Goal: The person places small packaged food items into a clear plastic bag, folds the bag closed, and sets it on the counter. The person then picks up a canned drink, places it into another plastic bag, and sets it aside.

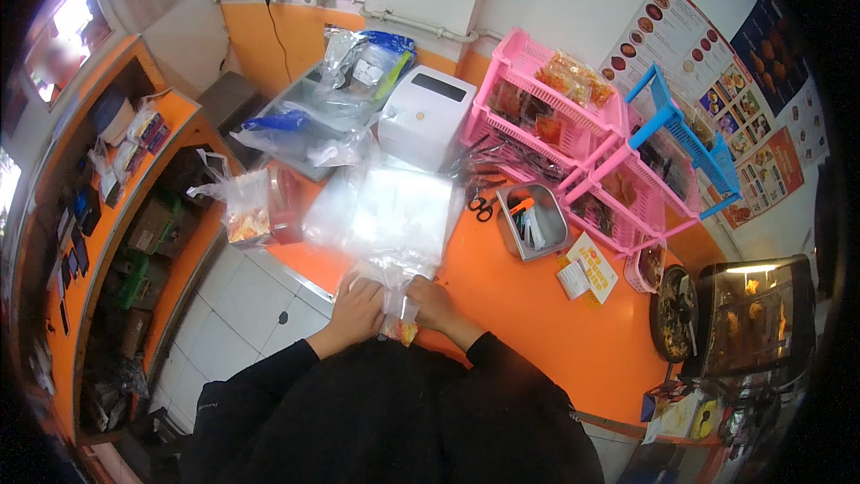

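Close to my body, at the orange counter's near edge, my left hand [358,312] and my right hand [433,304] grip a clear plastic bag [401,302] from either side. Something orange and yellow shows at the bag's lower end, partly hidden by my dark clothing. Just beyond my hands lies a stack of clear plastic bags [403,208], spread across the counter. Fingers of both hands are bent onto the plastic, and their tips are partly hidden.
On the orange counter [524,323] stand a white label printer [426,114], a metal tray [537,252] of pens, black scissors [482,208] and pink baskets [531,134] of packets. A filled plastic carrier bag [247,205] sits left. Far right is a lit glass food display [752,323].
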Demonstrator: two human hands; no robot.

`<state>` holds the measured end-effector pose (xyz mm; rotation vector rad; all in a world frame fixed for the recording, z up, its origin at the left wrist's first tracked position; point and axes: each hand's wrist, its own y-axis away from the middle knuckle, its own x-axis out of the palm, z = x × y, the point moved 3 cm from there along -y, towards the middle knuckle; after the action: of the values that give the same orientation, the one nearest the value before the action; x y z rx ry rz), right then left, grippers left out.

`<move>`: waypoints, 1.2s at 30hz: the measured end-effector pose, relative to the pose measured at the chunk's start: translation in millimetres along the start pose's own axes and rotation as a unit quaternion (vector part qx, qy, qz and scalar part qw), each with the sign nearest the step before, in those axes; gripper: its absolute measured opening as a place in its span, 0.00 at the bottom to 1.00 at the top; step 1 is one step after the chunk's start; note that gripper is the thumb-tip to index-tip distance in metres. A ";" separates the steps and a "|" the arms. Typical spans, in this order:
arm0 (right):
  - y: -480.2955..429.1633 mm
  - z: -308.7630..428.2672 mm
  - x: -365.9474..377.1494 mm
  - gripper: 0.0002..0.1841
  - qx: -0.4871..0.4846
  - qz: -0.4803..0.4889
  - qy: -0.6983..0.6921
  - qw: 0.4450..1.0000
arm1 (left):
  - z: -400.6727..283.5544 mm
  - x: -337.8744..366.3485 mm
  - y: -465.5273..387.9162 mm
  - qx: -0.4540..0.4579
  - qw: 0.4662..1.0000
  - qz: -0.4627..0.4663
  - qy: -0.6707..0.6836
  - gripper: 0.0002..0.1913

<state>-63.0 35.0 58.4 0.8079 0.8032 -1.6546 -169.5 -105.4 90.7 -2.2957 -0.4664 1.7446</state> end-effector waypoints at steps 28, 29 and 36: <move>-20.2 33.6 0.8 0.09 -0.057 -0.064 0.013 0.996 | 13.2 -9.4 0.5 -0.143 0.985 0.019 0.089 0.08; -22.2 31.6 2.0 0.09 -0.011 -0.052 -0.010 0.999 | 15.9 -7.4 -0.7 -0.170 0.979 0.039 0.106 0.09; -17.6 48.6 3.2 0.12 -0.026 -0.120 0.047 0.991 | 51.1 20.7 1.6 -0.390 0.852 0.159 0.310 0.10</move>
<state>-86.1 -3.7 83.9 0.7801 1.0381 -1.8078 -213.4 -99.8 57.8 -3.4746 -0.7895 0.8311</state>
